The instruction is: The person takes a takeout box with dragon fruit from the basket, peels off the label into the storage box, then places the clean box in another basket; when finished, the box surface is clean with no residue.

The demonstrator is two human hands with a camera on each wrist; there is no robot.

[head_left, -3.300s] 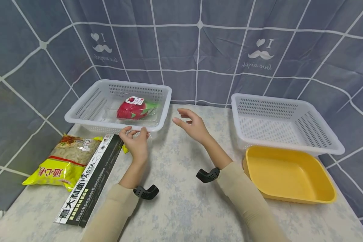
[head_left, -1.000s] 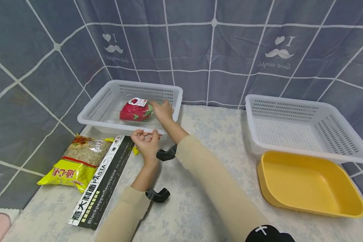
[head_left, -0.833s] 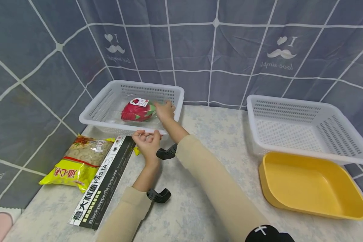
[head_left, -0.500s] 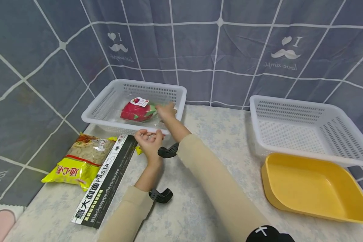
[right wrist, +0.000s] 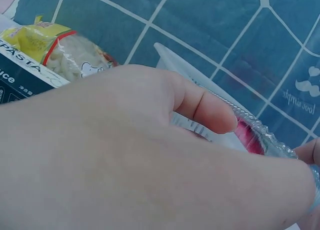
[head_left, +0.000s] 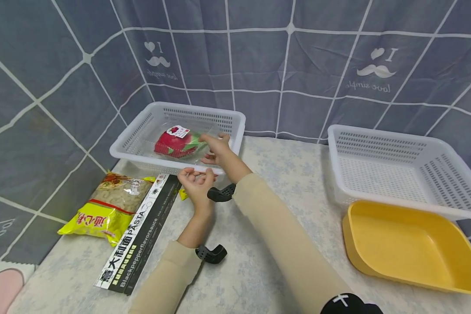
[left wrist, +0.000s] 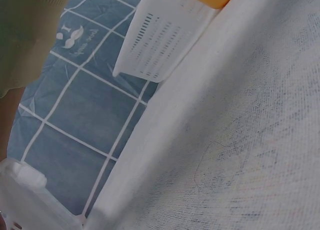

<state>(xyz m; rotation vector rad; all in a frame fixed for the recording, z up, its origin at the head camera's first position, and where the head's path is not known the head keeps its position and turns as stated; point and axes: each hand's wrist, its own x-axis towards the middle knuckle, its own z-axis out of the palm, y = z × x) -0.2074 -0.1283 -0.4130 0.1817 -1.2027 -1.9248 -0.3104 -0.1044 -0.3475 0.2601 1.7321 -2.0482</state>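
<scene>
A red dragon fruit (head_left: pixel 172 144) with green tips and a white label lies in a clear plastic box (right wrist: pixel 270 137), inside the left white basket (head_left: pixel 157 162). My right hand (head_left: pixel 223 151) reaches over the basket's front right corner and grips the right end of that box, thumb and fingers on its edge. In the right wrist view the back of this hand covers most of the box. Just below, at the basket's front rim, my left hand (head_left: pixel 198 185) holds the rim with curled fingers. The left wrist view shows only a corner of this basket at lower left.
Left of my arms lie a yellow bag of pasta (head_left: pixel 111 205) and a long black-and-white pasta box (head_left: pixel 141 231). A scrap of yellow packaging (head_left: pixel 183 194) shows by the left hand. At right stand another white basket (head_left: pixel 377 174) and a yellow tub (head_left: pixel 408 244).
My right hand has come over from mid-table into the left basket and taken hold of the plastic box, which now tips slightly. The left hand stays at the rim. The view has swung left.
</scene>
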